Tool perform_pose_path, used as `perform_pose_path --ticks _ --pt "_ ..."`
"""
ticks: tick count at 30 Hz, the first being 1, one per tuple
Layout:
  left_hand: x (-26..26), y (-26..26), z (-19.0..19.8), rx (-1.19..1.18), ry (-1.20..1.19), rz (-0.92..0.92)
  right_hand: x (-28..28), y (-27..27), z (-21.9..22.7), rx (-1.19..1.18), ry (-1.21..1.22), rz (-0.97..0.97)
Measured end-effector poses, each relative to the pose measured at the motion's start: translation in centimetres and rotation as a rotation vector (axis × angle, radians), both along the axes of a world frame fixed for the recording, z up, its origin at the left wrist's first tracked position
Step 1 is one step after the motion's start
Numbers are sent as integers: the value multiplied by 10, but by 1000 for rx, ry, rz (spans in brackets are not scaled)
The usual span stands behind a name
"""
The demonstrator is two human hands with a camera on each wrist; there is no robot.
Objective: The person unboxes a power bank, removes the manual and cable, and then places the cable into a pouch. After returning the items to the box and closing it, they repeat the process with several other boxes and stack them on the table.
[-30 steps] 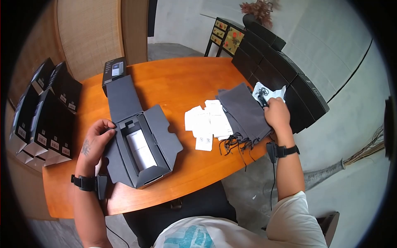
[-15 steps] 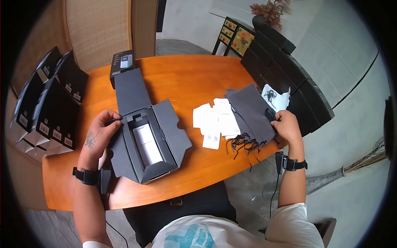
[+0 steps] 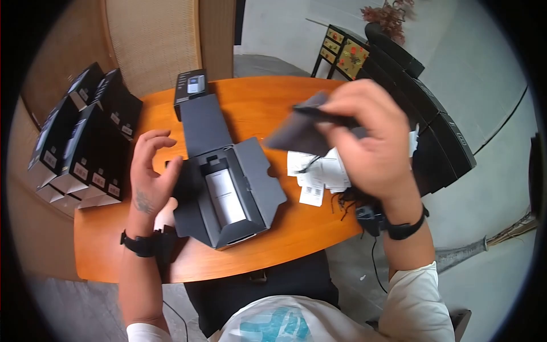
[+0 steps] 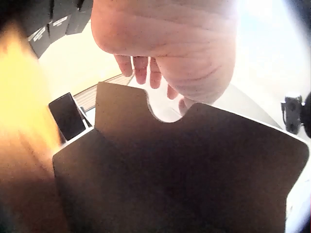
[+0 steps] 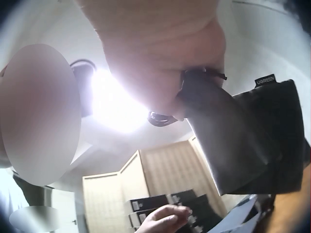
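Note:
My right hand (image 3: 370, 137) is raised above the table, pinching a dark grey pouch (image 3: 299, 132) by its top edge. In the right wrist view the pouch (image 5: 233, 141) hangs from the fingers, and a black coiled item (image 5: 161, 119) shows beside the hand (image 5: 165, 58). At the left flap of the open black box (image 3: 239, 231) my left hand (image 3: 149, 176) hovers with curved, spread fingers and nothing in them. A white item (image 3: 227, 196) lies inside the box. The left wrist view shows the left hand (image 4: 170, 48) over a dark notched flap (image 4: 175, 170).
White paper slips (image 3: 311, 191) lie right of the box, partly behind the right hand. Black boxes (image 3: 94, 154) stand at the table's left side, more boxes (image 3: 441, 145) at the right. A closed box (image 3: 191, 85) touches the open lid at the back.
My right hand has lifted the pouch from the pile and moved it left towards the box. The left hand has let go of the box flap, its fingers spreading. The head view has shifted.

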State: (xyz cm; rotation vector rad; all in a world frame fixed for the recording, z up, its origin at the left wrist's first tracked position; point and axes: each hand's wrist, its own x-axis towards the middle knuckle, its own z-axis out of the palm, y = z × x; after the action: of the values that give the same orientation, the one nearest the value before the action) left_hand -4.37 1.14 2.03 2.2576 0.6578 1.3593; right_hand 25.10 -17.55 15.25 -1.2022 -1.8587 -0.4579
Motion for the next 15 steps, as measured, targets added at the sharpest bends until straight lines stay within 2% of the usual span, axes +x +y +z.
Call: perform_pose_path --ticks 1,3,5,7,8,9,11,13,15 --pt "-3 -6 7 59 54 -17 -19 13 -5 -8 31 71" --pt "2 -16 18 242 -23 -48 -52 41 -18 -29 94 138" --pt "3 -18 17 274 -50 -138 -74 64 -29 -146 117 191" --pt "7 -16 10 186 -162 -289 -87 81 -38 -240 -42 379" --pt "7 -17 10 162 -137 -314 -95 81 -38 -277 -128 452" --pt "5 -19 9 54 -155 -363 -100 83 -40 -245 -111 482" --pt "1 -26 5 -345 -236 -477 -109 88 -45 -184 -81 536" --pt "1 -17 10 -17 4 -292 -106 92 -43 -134 20 499" --pt "4 -20 11 17 -33 -216 -95 91 -39 -147 189 467"
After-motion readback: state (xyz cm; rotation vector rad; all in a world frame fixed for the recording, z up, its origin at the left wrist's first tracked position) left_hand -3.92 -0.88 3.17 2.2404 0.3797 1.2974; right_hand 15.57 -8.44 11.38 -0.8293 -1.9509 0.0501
